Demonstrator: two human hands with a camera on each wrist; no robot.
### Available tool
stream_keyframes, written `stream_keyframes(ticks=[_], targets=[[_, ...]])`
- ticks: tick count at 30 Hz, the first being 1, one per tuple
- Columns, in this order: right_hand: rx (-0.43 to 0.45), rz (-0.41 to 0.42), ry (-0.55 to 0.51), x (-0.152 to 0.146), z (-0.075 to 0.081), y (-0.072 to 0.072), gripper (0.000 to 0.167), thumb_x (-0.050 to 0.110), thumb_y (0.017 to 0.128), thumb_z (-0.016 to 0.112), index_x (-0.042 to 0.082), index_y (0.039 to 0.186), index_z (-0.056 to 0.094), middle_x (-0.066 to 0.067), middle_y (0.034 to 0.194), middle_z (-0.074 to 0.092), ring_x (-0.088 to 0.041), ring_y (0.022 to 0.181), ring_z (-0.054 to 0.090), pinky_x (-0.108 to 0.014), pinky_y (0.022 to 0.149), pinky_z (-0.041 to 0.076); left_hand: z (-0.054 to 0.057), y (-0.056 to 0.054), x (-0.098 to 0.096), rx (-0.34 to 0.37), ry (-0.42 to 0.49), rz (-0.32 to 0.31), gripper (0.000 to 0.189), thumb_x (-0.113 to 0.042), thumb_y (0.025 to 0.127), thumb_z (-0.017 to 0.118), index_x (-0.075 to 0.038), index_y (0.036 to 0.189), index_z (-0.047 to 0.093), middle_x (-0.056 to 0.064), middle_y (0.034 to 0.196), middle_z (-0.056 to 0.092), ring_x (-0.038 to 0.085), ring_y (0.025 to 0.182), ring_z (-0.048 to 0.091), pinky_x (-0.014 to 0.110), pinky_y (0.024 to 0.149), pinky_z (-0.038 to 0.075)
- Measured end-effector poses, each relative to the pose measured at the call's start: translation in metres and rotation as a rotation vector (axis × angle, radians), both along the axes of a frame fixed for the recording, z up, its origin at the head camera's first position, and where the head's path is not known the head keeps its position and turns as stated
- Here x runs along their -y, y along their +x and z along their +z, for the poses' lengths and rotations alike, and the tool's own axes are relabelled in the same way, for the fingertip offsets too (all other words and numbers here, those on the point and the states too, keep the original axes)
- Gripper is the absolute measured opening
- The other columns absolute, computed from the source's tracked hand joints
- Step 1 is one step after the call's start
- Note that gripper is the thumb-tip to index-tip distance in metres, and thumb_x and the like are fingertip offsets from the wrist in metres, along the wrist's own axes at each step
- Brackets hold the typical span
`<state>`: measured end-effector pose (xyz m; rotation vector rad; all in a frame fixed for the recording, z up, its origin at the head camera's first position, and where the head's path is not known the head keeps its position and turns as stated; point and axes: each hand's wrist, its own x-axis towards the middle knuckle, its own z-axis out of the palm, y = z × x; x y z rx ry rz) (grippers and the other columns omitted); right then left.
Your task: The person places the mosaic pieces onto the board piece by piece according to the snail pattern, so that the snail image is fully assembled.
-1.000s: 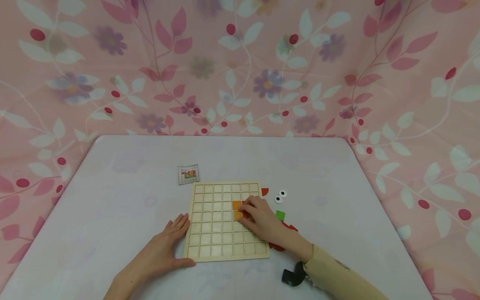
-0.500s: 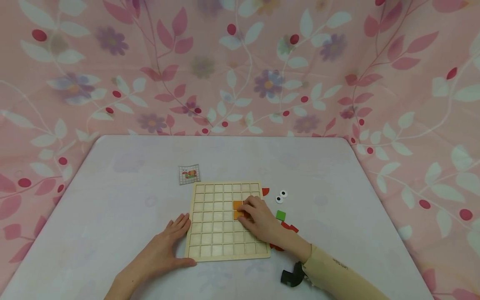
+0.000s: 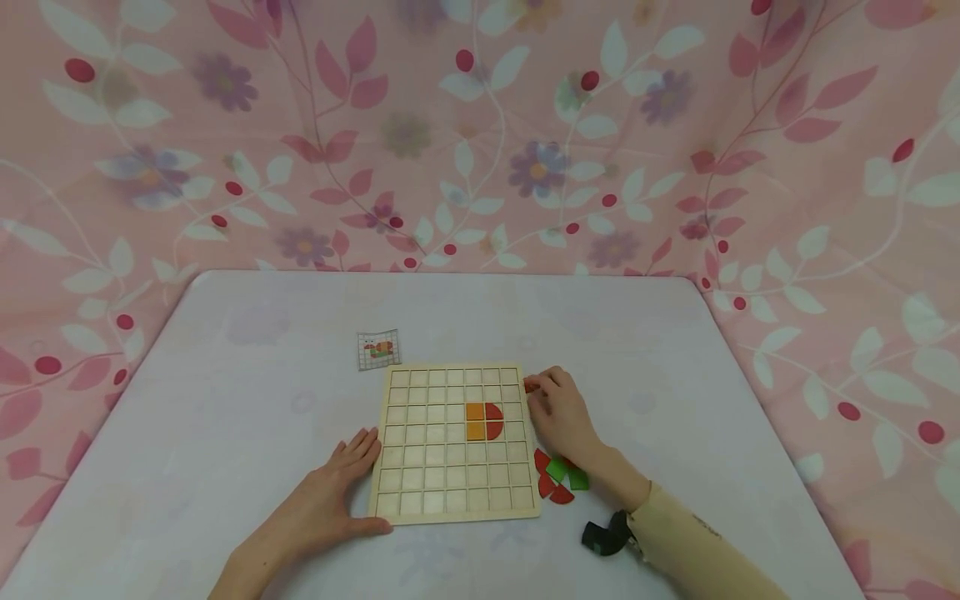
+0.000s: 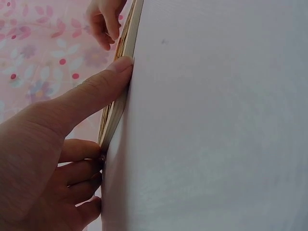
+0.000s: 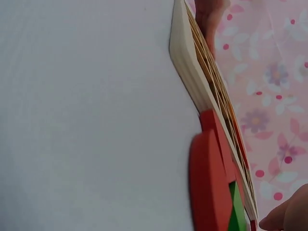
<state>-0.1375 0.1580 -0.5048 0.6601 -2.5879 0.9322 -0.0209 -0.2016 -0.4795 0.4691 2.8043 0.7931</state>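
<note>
A square wooden grid board (image 3: pixel 427 457) lies on the table. My left hand (image 3: pixel 326 492) rests along its left side, fingers at the edge and thumb at the near left corner. Set in the grid are two orange squares (image 3: pixel 475 421) and, right beside them, two red quarter-circle pieces (image 3: pixel 493 421) forming a half disc. My right hand (image 3: pixel 564 417) is beyond the board's right edge, fingers loosely bent, fingertips right at a loose red piece (image 3: pixel 528 386) by the upper right side. The right wrist view shows its fingertip (image 5: pixel 272 222) next to that edge.
Loose red quarter-circle pieces (image 3: pixel 561 495) and green squares (image 3: pixel 577 479) lie to the right of the board, partly under my right forearm. A small pattern card (image 3: pixel 377 348) lies behind the board's upper left corner. A black wrist device (image 3: pixel 606 535) sits at the right sleeve.
My right hand has left the grid and moved right and away to the loose red piece, uncovering the red half disc and covering the eye pieces. My left hand stays in place.
</note>
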Motion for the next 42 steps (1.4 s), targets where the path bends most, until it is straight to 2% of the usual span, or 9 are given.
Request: stream_keyframes(ticks=[3, 6, 16, 22, 26, 30, 33, 38, 42], targets=[[0.003, -0.028, 0.000, -0.007, -0.002, -0.005, 0.023, -0.004, 0.087, 0.068, -0.002, 0.110, 0.071, -0.013, 0.103, 0.060, -0.022, 0.088, 0.051, -0.035, 0.070, 0.050, 0.000, 0.000, 0.000, -0.001, 0.012, -0.001, 0.113, -0.064, 0.066, 0.082, 0.001, 0.150, 0.041, 0.014, 0.160, 0.034, 0.031, 0.150, 0.028, 0.029, 0.125, 0.012], [0.017, -0.009, 0.008, -0.012, -0.002, -0.008, 0.023, -0.004, 0.087, 0.068, -0.002, 0.110, 0.071, -0.016, 0.109, 0.061, -0.024, 0.089, 0.051, -0.036, 0.071, 0.050, 0.000, 0.001, 0.000, 0.006, 0.025, -0.002, 0.114, -0.064, 0.066, 0.082, 0.002, 0.150, 0.041, 0.014, 0.160, 0.034, 0.031, 0.150, 0.028, 0.011, 0.120, -0.001], [0.096, 0.026, 0.053, -0.018, 0.001, -0.008, 0.022, 0.005, 0.091, 0.071, 0.001, 0.112, 0.071, -0.009, 0.105, 0.061, -0.018, 0.088, 0.051, -0.031, 0.071, 0.050, -0.001, 0.001, 0.000, 0.009, 0.031, -0.002, 0.115, -0.066, 0.067, 0.080, 0.002, 0.150, 0.040, 0.014, 0.160, 0.034, 0.031, 0.150, 0.027, 0.008, 0.118, -0.004], [0.113, 0.019, 0.084, -0.019, 0.003, -0.004, 0.027, 0.011, 0.089, 0.075, 0.003, 0.114, 0.072, -0.002, 0.095, 0.058, -0.014, 0.082, 0.046, -0.026, 0.066, 0.045, 0.000, 0.001, 0.000, 0.008, 0.021, 0.005, 0.114, -0.066, 0.067, 0.081, 0.002, 0.150, 0.041, 0.014, 0.160, 0.034, 0.032, 0.150, 0.028, 0.027, 0.125, 0.010], [0.158, 0.008, 0.110, -0.018, 0.004, 0.001, 0.029, 0.015, 0.089, 0.076, 0.004, 0.116, 0.071, 0.002, 0.089, 0.055, -0.012, 0.081, 0.044, -0.025, 0.066, 0.042, 0.001, 0.001, 0.001, 0.012, 0.017, 0.011, 0.114, -0.065, 0.067, 0.081, 0.001, 0.150, 0.041, 0.014, 0.160, 0.034, 0.032, 0.150, 0.028, 0.043, 0.122, 0.020], [0.185, 0.015, 0.128, -0.017, 0.006, 0.006, 0.028, 0.017, 0.090, 0.075, 0.006, 0.115, 0.072, 0.005, 0.087, 0.053, -0.010, 0.081, 0.044, -0.023, 0.066, 0.042, 0.002, 0.001, 0.001, 0.015, 0.015, 0.015, 0.114, -0.066, 0.067, 0.081, 0.001, 0.150, 0.041, 0.014, 0.160, 0.034, 0.032, 0.150, 0.028, 0.050, 0.119, 0.024], [0.172, 0.038, 0.126, -0.017, 0.008, 0.009, 0.027, 0.014, 0.089, 0.076, 0.004, 0.114, 0.072, 0.003, 0.087, 0.055, -0.010, 0.080, 0.045, -0.023, 0.065, 0.043, 0.001, 0.001, 0.001, 0.010, 0.020, 0.018, 0.114, -0.066, 0.067, 0.081, 0.000, 0.150, 0.041, 0.013, 0.160, 0.034, 0.031, 0.150, 0.028, 0.041, 0.123, 0.020], [0.149, 0.065, 0.127, -0.019, 0.010, 0.011, 0.025, 0.009, 0.087, 0.077, 0.002, 0.111, 0.072, 0.000, 0.090, 0.059, -0.011, 0.082, 0.050, -0.024, 0.067, 0.048, 0.000, 0.001, 0.001, -0.010, 0.042, 0.011, 0.113, -0.066, 0.068, 0.080, 0.001, 0.150, 0.041, 0.013, 0.160, 0.035, 0.030, 0.150, 0.029, 0.010, 0.120, 0.000], [0.135, 0.074, 0.128, -0.024, 0.009, 0.008, 0.024, 0.013, 0.085, 0.080, 0.004, 0.106, 0.073, 0.001, 0.089, 0.061, -0.012, 0.084, 0.053, -0.026, 0.069, 0.051, 0.000, 0.001, 0.001, -0.017, 0.044, 0.007, 0.113, -0.065, 0.068, 0.081, 0.001, 0.150, 0.041, 0.013, 0.159, 0.035, 0.030, 0.150, 0.029, 0.006, 0.117, -0.003]])
